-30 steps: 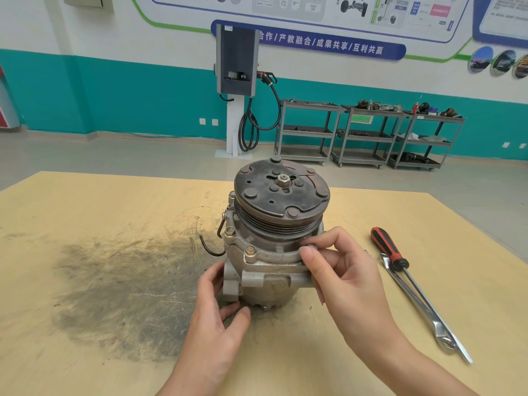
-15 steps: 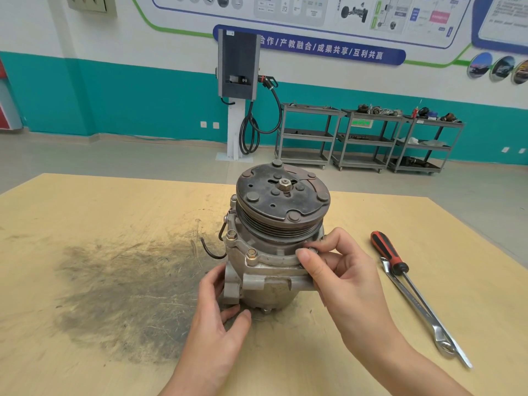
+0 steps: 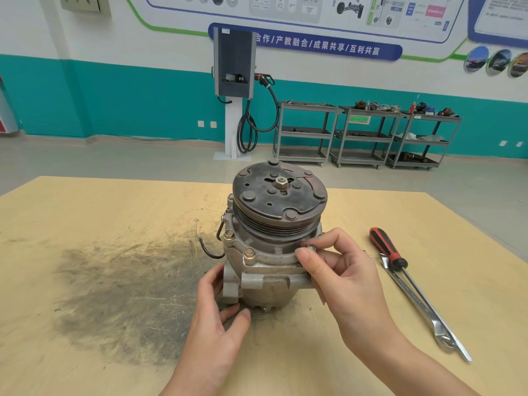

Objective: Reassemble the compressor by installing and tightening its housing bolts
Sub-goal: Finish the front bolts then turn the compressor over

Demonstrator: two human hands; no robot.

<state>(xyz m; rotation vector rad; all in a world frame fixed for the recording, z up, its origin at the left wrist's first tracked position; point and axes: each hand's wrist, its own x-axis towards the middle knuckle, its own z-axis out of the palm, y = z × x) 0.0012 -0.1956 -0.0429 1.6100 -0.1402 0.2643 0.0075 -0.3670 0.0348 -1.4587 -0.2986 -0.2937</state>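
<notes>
The compressor stands upright near the middle of the wooden table, pulley face up. The right hand pinches a housing bolt between thumb and forefinger at the right side of the flange. The left hand grips the lower left of the housing, fingers curled against it. A screwdriver and wrench lie to the right.

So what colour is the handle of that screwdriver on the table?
Red with black sections; the screwdriver handle shows best in the head view, right of the compressor.
</notes>
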